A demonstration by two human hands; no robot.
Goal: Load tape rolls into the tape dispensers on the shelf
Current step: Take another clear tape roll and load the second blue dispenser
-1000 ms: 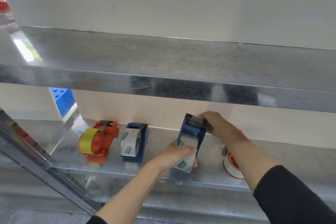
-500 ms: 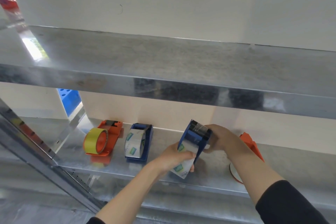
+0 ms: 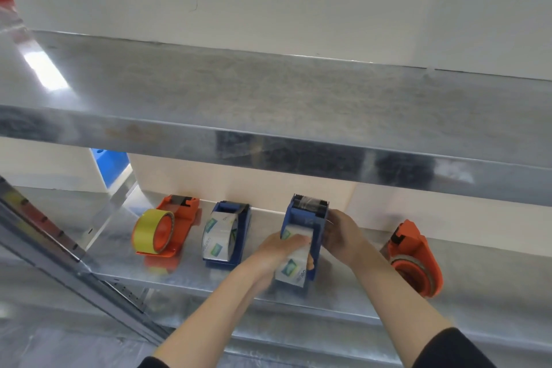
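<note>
Fingers of the left hand (image 3: 279, 249) curled over the clear tape roll (image 3: 294, 263), gripping it inside the blue dispenser (image 3: 307, 228). Right hand (image 3: 340, 236) wrapped the dispenser's side at 3 o'clock, fingers closed on the body. Dispenser stood on the lower metal shelf (image 3: 343, 296), cutter end pointing to 12 o'clock, roll sticking out at 6 o'clock. At 9 o'clock of it sat a second blue dispenser (image 3: 236, 236) loaded with a printed clear roll (image 3: 219, 237), then an orange dispenser (image 3: 174, 225) with a yellow roll (image 3: 150, 228). At 3 o'clock, apart from the right hand, another orange dispenser (image 3: 416, 260); its roll was hard to make out. Upper shelf (image 3: 268, 116) bare.
</note>
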